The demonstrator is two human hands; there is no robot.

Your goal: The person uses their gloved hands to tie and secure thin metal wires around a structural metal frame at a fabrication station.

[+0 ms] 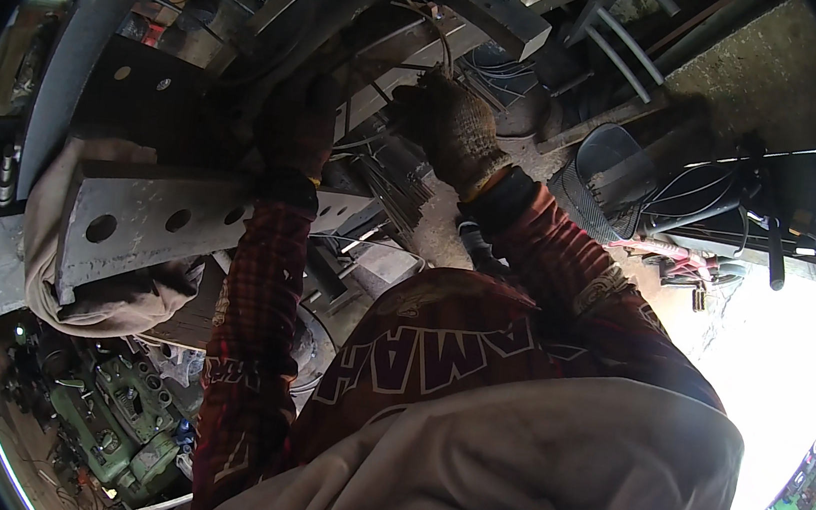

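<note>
My right hand (449, 129), in a worn knit work glove, is closed beside a grey steel bar (419, 67). A thin curved brownish wire or rod (445, 40) rises just above its fingers; what the fingers hold is hidden. My left hand (293, 129), gloved too, reaches into deep shadow left of the bar, and its fingers cannot be made out. Below the left wrist runs a grey steel beam (136, 214) with a row of round holes, which passes behind my left forearm. A beige cloth (46, 299) is draped around the beam's near left end.
A dark mesh-sided bin (575, 199) stands to the right, with cables around it. Thin metal rods (389, 198) lie bundled between my arms. Green machinery (112, 423) is at lower left. A square steel bar end (528, 39) juts out at the top.
</note>
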